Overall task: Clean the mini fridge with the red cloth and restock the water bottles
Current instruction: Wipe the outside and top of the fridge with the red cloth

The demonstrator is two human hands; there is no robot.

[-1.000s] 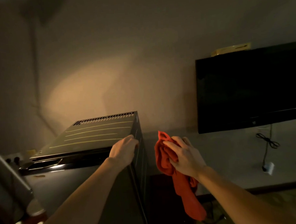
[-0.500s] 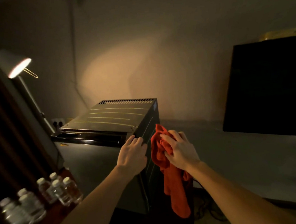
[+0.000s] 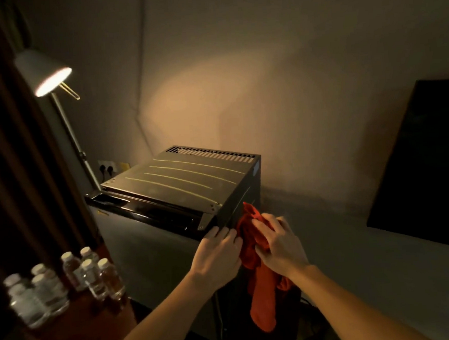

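The squat, dark metal mini fridge (image 3: 182, 188) stood with its door shut against the lamplit wall, its ribbed top and rear vent slots facing up; the person stood at its right front corner, probably so that both its top and its right flank stayed within reach. A white-shaded floor lamp (image 3: 42, 72) leaned over it from the left, which seemed the only reason the top could be seen at all. The long red cloth (image 3: 261, 294) hung against the fridge's right side, its upper part bunched and its tail drooping free. The right hand (image 3: 281, 242) pressed that bunch to the side panel, fingers curled over the fabric and gripping it, apparently to wipe that flank. The left hand (image 3: 216, 258) lay on the corner edge just beside the cloth, fingers nearly straight and holding nothing, likely bracing the cabinet. The small clear plastic water bottles (image 3: 66, 284) waited in a cluster on the reddish-brown wooden table (image 3: 78, 336) at lower left, well apart from the fridge and not yet restocked
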